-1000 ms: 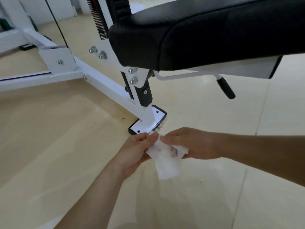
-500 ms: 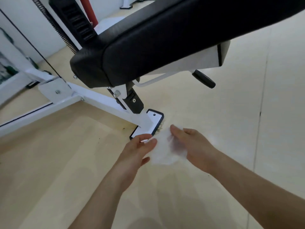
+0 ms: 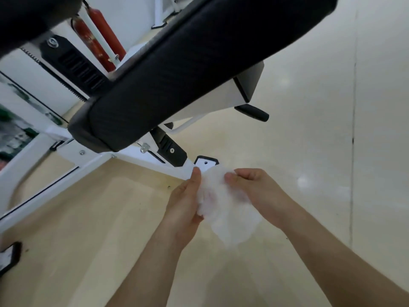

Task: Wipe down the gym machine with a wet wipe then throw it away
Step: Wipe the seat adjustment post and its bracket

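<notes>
While your left grip [image 3: 186,204] clasps its side and your right grip [image 3: 254,189] pinches its top, the wet wipe [image 3: 225,209] looks white, crumpled, blurry-edged, held over the floor [image 3: 88,218], below the black seat pad [image 3: 177,74], near the white foot plate [image 3: 205,162].

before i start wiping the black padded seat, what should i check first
1. Grip on the white wet wipe: ok, left hand and right hand both pinch it.
2. Wipe spread open: not ok, it is bunched between the hands.
3. Wipe on the black padded seat: not ok, held below it, near the white foot plate.
4. Wipe damp enough: cannot tell.
5. Somewhere to throw it away: cannot tell, none in view.
</notes>
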A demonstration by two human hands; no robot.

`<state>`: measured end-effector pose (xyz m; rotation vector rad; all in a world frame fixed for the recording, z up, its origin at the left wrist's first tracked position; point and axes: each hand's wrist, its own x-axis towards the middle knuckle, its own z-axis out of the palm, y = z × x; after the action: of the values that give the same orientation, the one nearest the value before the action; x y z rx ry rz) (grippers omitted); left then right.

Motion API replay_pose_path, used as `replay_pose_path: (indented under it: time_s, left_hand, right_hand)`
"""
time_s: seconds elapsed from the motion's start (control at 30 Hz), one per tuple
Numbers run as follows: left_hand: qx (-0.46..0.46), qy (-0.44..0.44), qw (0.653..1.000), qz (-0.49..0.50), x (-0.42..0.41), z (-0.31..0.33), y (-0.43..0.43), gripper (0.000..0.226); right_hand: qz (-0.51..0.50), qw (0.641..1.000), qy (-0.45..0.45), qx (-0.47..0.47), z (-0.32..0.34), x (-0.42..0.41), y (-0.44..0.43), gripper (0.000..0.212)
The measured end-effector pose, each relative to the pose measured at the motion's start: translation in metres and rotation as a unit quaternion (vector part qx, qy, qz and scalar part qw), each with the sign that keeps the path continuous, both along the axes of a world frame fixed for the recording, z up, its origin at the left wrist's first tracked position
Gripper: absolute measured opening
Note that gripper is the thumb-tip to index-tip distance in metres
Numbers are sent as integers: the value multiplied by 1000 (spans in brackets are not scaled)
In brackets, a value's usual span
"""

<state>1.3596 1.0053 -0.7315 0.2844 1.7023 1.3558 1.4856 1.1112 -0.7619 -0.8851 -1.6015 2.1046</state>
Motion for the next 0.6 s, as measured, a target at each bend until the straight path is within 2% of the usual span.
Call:
replay_pose_path:
  time_s: [0.07, 0.17, 0.3, 0.37, 0.43, 0.5, 0.53, 0.6]
  left_hand:
    - [2, 9, 1000, -29, 5, -2, 2, 47]
    - [2, 9, 1000, 28, 9, -8, 6, 36]
    - [2, -36, 995, 98, 13, -12, 7, 29]
    - [-3, -41, 994, 106, 14, -12, 8, 32]
    - [-10, -73, 996, 55, 14, -11, 8, 46]
    - [-11, -111, 992, -51, 16, -6, 6, 58]
    - [-3, -110, 989, -97, 18, -4, 5, 58]
    - [1, -47, 991, -126, 20, -5, 3, 53]
  right_hand:
    - [-14, 1000, -2, -1, -2, 1, 3, 34]
    - [-54, 998, -6, -17, -10, 2, 5, 34]
    - [-101, 994, 17, -32, -17, 16, 6, 13]
    - [-63, 998, 31, 5, -15, 25, 7, 34]
    - [-28, 997, 27, 69, -12, 28, 6, 38]
    - [-39, 995, 15, 90, -11, 28, 6, 31]
    - [-49, 996, 9, 75, -11, 28, 8, 27]
    - [-55, 998, 12, 17, -11, 30, 9, 24]
